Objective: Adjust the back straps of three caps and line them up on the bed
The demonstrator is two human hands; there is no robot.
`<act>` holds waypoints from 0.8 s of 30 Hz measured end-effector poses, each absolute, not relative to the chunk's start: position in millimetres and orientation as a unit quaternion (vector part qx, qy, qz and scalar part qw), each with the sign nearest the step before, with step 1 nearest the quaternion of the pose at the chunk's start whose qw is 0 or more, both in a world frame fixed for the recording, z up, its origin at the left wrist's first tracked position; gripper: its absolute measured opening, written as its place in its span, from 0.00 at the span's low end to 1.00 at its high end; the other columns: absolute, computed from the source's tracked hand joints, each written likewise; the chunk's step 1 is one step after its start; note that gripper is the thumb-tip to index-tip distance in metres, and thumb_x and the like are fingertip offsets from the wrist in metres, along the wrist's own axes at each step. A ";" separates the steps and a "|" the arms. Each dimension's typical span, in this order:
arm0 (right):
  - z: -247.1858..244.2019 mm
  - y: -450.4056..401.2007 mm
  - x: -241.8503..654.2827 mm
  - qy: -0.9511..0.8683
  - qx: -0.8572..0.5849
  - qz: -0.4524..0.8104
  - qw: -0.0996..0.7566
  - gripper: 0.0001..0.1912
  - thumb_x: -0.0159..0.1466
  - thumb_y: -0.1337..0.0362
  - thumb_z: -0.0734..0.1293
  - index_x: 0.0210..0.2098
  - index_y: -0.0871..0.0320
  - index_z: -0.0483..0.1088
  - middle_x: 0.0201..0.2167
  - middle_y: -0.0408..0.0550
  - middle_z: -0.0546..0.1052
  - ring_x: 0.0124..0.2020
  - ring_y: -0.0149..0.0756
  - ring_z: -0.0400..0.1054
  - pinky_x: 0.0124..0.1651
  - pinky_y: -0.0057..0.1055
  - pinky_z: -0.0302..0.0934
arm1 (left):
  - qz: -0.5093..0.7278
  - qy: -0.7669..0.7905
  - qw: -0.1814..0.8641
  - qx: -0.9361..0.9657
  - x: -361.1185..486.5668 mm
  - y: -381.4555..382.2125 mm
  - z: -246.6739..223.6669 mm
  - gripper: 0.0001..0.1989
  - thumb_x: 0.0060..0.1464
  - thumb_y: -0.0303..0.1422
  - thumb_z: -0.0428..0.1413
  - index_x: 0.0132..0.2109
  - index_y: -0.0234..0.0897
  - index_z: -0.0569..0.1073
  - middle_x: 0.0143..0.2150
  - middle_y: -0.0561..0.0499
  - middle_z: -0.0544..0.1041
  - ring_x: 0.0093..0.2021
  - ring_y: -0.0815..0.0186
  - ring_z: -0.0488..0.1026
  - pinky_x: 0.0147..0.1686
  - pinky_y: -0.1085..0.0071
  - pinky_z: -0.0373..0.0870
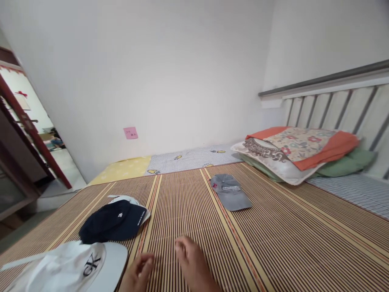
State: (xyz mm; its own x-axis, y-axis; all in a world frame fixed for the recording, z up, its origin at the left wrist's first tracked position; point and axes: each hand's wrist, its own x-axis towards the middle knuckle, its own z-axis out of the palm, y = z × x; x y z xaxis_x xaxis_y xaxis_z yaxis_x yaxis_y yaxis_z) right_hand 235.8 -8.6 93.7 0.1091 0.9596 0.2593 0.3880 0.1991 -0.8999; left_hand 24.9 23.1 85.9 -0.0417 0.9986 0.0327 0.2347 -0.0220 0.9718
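Striped mat (173, 215) had caps (106, 223) bunched left, gray cap (232, 194) solo off right; left hand (139, 271), right hand (193, 259) had loose, empty grip.

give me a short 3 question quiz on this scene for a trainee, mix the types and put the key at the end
1. True or false: the gray cap lies to the right of the navy cap.
2. Fill in the blank: the pink paper is on the ____.
3. Multiple choice: which of these is nearest to the left hand?
A) the gray cap
B) the white cap with black letters
C) the pink paper

Key: 1. True. 2. Wall. 3. B.
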 end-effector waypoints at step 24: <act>80.3 13.6 257.6 -0.480 -0.524 0.458 0.535 0.17 0.67 0.49 0.64 0.37 0.55 0.75 0.34 0.50 0.80 0.35 0.42 0.78 0.41 0.35 0.70 | 0.645 0.401 0.649 0.052 12.4 93.8 101.8 0.20 0.62 0.19 0.49 0.60 0.26 0.70 0.66 0.28 0.71 0.69 0.46 0.69 0.39 0.67 0.86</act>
State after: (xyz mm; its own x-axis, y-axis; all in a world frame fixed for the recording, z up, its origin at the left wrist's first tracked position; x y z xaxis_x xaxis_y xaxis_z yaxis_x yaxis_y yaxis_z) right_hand 257.6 13.6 80.3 0.1208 0.9921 0.0342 0.0128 0.0329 -0.9994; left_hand 12.4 93.8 101.8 -0.1528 0.8780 -0.4535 -0.7948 0.1636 0.5845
